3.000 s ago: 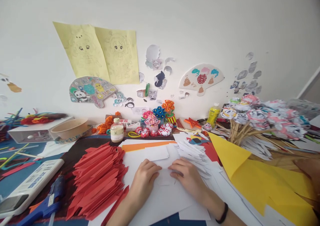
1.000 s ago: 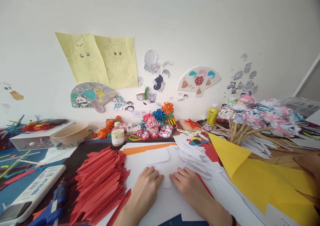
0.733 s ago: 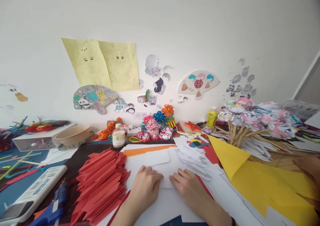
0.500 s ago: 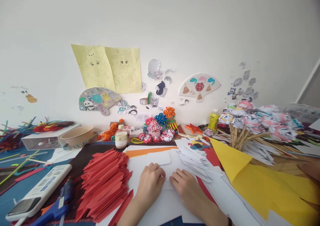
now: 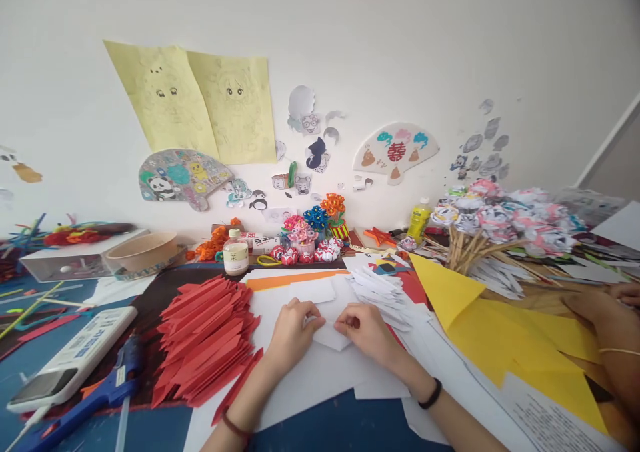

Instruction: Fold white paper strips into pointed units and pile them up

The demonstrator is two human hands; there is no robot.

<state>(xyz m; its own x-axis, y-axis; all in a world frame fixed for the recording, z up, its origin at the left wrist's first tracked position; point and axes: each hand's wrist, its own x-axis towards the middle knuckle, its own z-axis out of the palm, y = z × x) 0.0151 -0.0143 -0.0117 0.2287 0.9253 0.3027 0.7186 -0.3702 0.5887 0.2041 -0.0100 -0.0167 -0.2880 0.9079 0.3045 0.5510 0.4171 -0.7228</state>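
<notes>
A small white sheet of paper [image 5: 331, 338] is held between my two hands, over larger white sheets [image 5: 310, 375] on the table. My left hand [image 5: 293, 331] pinches its left upper edge with thumb and fingers. On the opposite edge my right hand [image 5: 369, 331] grips it the same way, fingers curled. Just beyond my left hand lies another white paper strip [image 5: 314, 292]. A pile of folded white paper pieces [image 5: 383, 299] is beyond my right hand, and a stack of folded red paper pieces [image 5: 205, 339] lies left of my left hand.
A blue glue gun [image 5: 113, 389] and a white power strip [image 5: 73, 359] are at the left. Yellow paper [image 5: 520, 345] covers the right side, near another person's arm [image 5: 607, 345]. A small bottle [image 5: 235, 253] and paper flowers [image 5: 505, 222] stand farther back.
My hands have lifted the white paper's edge, where they rested flatter before. The view has tilted down slightly. At the right, the other person's arm has come further in.
</notes>
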